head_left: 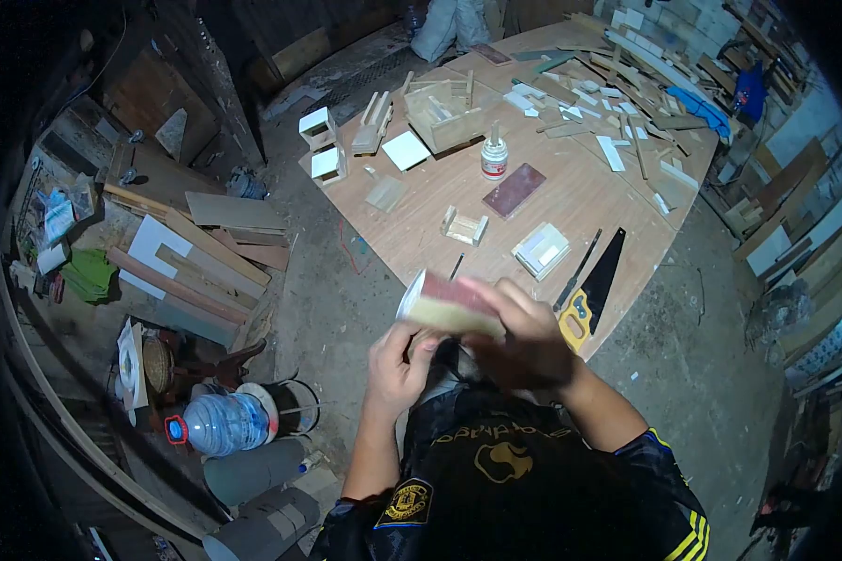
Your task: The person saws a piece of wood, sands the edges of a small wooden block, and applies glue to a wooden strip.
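Above the table's near corner, my left hand (398, 366) is closed on the lower edge of a small pale wooden piece (454, 317) with a white face (410, 295) at its left end. A reddish sheet (451, 292) that looks like sandpaper lies along its top. My right hand (524, 327) is closed over the right end of this sheet and is partly blurred. Its lower fingers are in shadow, so their exact grip is hidden. A handsaw (597, 292) with a yellow handle lies on the table beyond my right hand.
On the wooden table (412, 229) stand a glue jar (494, 159) with a brush, a reddish-brown board (515, 191), small wooden assemblies (464, 226) and a white-topped block (541, 250). Wood offcuts (617, 103) cover the far right. A water bottle (225, 424) lies at lower left.
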A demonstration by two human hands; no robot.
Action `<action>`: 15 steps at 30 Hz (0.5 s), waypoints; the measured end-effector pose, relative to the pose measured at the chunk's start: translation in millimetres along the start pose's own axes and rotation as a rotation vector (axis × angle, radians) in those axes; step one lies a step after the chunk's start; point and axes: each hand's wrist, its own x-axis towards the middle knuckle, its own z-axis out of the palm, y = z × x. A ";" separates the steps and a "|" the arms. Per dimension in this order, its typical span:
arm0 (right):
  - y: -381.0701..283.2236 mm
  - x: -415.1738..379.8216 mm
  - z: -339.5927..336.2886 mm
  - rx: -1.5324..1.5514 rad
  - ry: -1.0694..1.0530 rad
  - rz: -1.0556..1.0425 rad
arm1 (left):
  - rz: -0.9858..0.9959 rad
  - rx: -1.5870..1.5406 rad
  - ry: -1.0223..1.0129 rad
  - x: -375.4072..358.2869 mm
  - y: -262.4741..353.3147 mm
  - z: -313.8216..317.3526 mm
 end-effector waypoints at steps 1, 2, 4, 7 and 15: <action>2.7 2.9 -0.2 -0.020 0.045 0.038 | 0.026 0.010 0.030 2.2 1.5 1.3; 11.6 2.1 2.7 -0.048 0.073 0.055 | 0.028 0.009 0.031 1.0 1.4 1.8; 9.8 2.9 1.4 -0.001 0.155 -0.013 | -0.218 -0.083 0.045 -4.5 -0.2 2.3; 0.8 -0.6 -1.0 -0.054 0.172 -0.192 | -0.276 -0.220 0.027 -8.0 -1.1 5.4; 4.8 -2.9 6.9 -0.053 0.199 -0.146 | -0.191 0.076 -0.042 -2.1 3.7 5.5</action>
